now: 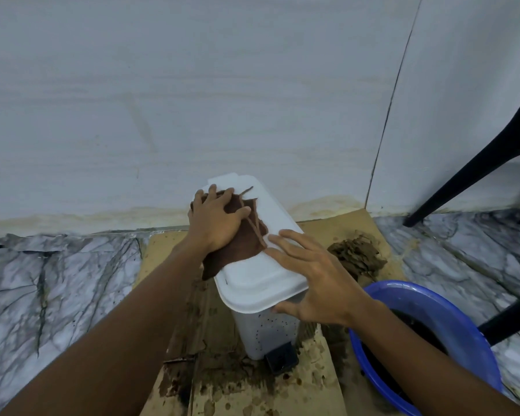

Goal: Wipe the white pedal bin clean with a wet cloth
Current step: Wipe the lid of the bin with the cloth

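White pedal bin [252, 280]: smooth plastic, rounded lid closed, front wall speckled with dark spots, black pedal [281, 360] at the foot. It is standing on stained cardboard [312, 385] on the marble floor [57, 280], close to the wall.

Brown cloth [246, 238]: damp-looking, frayed, lying across the lid's left half.

Left hand [215, 223]: pressing the cloth flat, fingers spread, likely for scrubbing pressure.

Right hand [315, 274]: fingers splayed and straight, resting against the lid's right edge, seemingly steadying the light bin.

Blue basin [451, 310]: holding dark water, sitting just beside the bin, probably for rinsing.
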Demonstrator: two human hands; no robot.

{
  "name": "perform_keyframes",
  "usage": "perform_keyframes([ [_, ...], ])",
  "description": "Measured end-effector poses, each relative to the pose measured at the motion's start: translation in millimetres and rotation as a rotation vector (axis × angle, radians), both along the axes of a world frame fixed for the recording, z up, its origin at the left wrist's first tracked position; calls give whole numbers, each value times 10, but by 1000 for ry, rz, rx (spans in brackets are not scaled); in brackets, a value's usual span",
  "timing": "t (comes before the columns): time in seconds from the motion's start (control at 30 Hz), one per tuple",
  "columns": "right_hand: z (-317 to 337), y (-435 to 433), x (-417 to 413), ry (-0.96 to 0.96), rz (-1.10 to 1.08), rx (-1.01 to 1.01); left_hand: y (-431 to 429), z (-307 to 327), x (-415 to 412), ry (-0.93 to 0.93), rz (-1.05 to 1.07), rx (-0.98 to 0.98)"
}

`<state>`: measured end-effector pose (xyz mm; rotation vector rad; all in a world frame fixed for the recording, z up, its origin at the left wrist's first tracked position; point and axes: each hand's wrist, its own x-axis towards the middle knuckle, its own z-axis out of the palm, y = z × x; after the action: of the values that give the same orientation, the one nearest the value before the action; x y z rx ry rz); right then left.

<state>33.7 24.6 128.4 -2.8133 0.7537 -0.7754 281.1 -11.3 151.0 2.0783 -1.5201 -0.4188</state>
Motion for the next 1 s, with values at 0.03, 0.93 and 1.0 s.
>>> perform_keyframes([
  [0.03,-7,-10,8,-5,6,-7,-41,-1,57,28,11,-5],
  [0.93,129,-412,-121,76,174,48,-220,61,322,30,79,71],
  [1.0,121,-443,-120,68,186,46,-175,45,340,-3,108,73],
])
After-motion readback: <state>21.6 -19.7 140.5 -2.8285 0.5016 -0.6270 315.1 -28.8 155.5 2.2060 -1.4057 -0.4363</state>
